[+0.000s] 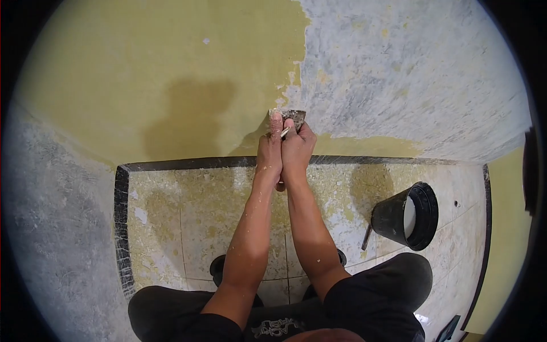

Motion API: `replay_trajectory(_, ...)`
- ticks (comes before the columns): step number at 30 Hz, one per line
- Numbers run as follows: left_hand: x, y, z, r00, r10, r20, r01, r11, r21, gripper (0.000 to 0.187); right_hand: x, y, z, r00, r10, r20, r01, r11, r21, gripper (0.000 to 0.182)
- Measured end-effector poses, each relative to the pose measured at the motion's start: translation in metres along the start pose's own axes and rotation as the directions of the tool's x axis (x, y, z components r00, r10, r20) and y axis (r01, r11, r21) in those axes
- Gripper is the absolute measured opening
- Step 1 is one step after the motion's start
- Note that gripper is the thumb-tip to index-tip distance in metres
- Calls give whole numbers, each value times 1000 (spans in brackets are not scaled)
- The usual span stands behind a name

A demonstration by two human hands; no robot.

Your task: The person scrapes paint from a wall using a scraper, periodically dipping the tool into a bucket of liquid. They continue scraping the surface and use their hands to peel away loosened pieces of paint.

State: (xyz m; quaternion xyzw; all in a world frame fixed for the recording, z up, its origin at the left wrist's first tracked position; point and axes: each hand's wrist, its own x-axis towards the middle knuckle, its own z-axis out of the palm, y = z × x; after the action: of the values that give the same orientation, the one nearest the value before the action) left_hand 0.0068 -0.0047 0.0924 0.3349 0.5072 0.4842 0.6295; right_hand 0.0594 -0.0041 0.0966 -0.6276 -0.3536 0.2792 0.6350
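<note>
Both the left hand [270, 149] and right hand [297, 149] gripped a scraper [293, 117] tightly, mid-scrape on the yellow wall [171, 68]; more pressure seemed needed.

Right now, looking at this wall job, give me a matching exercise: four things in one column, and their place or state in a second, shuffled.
1. metal scraper blade
2. black plastic bucket
3. yellow painted wall area
4. grey scraped wall area

A. on the tiled floor, to the right
B. upper left
C. upper right
D. pressed to the wall by both hands

Pairs: 1-D, 2-A, 3-B, 4-C
</note>
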Motion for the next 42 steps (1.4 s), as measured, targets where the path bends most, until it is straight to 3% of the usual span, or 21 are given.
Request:
replay_trajectory(5, 4, 5, -2, 998, -41, -44, 46, 990, 132, 86, 1, -1, 5, 1000, 14, 1, -14, 995, 103, 17)
replay_trajectory(9, -2, 13, 0, 998, -69, -10, 69, 992, 101, 87, -1, -9, 3, 999, 32, 5, -32, 992, 119, 16)
replay_trajectory(12, -4, 19, 5, 997, 3, -77, 8, 990, 137, 87, 1, -16, 3, 999, 26, 27, -30, 988, 152, 17)
replay_trajectory(14, 2, 12, 4, 999, -13, -48, 16, 999, 45, 85, -4, -16, -3, 1000, 12, 20, -14, 994, 104, 17)
replay_trajectory(15, 7, 21, 6, 999, 8, -46, -6, 999, 43, 85, 2, -20, 1, 999, -35, 10, 34, 996, 77, 18)
replay_trajectory(17, 2, 34, 8, 972, 233, -34, -227, 965, 131, 82, 11, -43, 4, 992, -129, -7, 129, 988, 80, 19)
replay_trajectory(18, -3, 36, 10, 978, 206, -37, -200, 971, 133, 82, 13, -56, 2, 977, -211, -21, 211, 975, 68, 20)
replay_trajectory(19, -7, 44, 12, 986, 165, -29, -161, 981, 105, 80, 12, -72, 3, 993, -117, 30, 108, 967, 230, 24)
replay_trajectory(20, -8, 55, 15, 989, 150, -12, -149, 986, 78, 78, 11, -67, 1, 991, -126, 35, 115, 966, 233, 24)
replay_trajectory(22, -8, 44, 16, 988, 145, -58, -138, 985, 106, 77, 13, -42, -2, 991, -133, -9, 133, 990, 49, 24)
replay_trajectory(24, -1, 18, 13, 993, 25, -117, 12, 953, 304, 80, 8, -18, -7, 992, -122, -23, 123, 988, 95, 22)
replay_trajectory(26, -1, -4, 15, 990, -3, -141, 41, 963, 268, 81, 8, 18, -12, 996, 66, 57, -75, 982, 171, 19)
replay_trajectory(29, 5, -37, 3, 983, -87, -164, 126, 961, 245, 83, 2, 46, -15, 995, 65, 70, -72, 993, 96, 18)
replay_trajectory(34, 11, -21, 2, 987, -48, -151, 77, 979, 189, 83, -2, 10, -8, 1000, 22, 17, -23, 999, 46, 19)
replay_trajectory(36, 9, -8, 0, 1000, 13, -29, -11, 998, 55, 84, 2, -4, -6, 998, -47, 50, 47, 999, -6, 20)
replay_trajectory(37, -2, 4, 4, 995, -55, -78, 63, 993, 104, 86, 0, -3, -4, 998, -56, 42, 51, 992, 115, 20)
replay_trajectory(38, 1, -2, 0, 996, -49, -80, 57, 993, 103, 86, -3, 0, -3, 997, -60, 45, 55, 991, 118, 20)
replay_trajectory(40, 15, -19, -10, 998, 8, -69, 9, 970, 244, 87, -7, 10, -2, 996, -89, -7, 88, 994, -65, 20)
replay_trajectory(42, 18, -31, -9, 992, 40, -120, -7, 965, 261, 87, -7, 14, -3, 999, -52, 10, 52, 998, -33, 20)
